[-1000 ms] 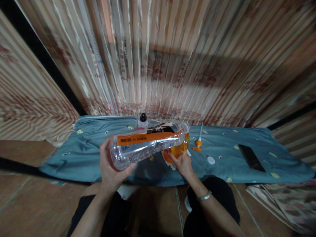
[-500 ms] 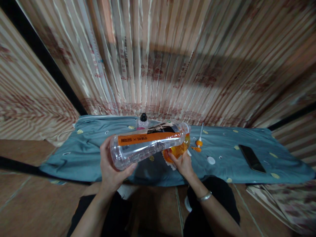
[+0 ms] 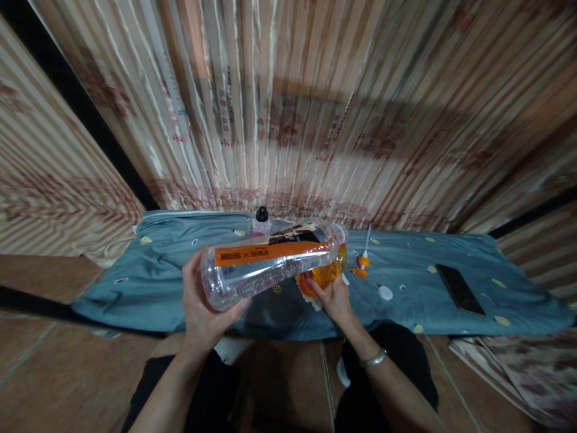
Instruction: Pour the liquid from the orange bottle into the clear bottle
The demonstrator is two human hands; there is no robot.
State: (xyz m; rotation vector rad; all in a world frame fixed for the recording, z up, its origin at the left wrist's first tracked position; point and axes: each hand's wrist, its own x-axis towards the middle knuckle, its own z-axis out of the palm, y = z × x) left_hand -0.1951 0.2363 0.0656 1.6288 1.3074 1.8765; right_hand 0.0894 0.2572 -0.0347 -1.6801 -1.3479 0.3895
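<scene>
Tipped nearly on its side, a clear plastic bottle [image 3: 274, 261] with an orange and black label has its base in my left hand [image 3: 205, 304]. My fingers are wrapped around that end. Its mouth points right and overlaps the top of an orange-yellow bottle [image 3: 323, 276]; whether the two touch, I cannot tell. My right hand [image 3: 336, 296] is closed around the lower part of the orange-yellow bottle. White paper [image 3: 312, 302] shows beneath that bottle. An orange pump top [image 3: 363, 262] with a white tube lies to its right.
A blue-green cloth [image 3: 162, 270] covers the low surface. Behind my hands stands a black-capped bottle [image 3: 261, 222] with pink inside. A white round cap [image 3: 385, 293] and a dark phone [image 3: 458, 290] lie at the right. Striped curtains [image 3: 279, 108] hang behind.
</scene>
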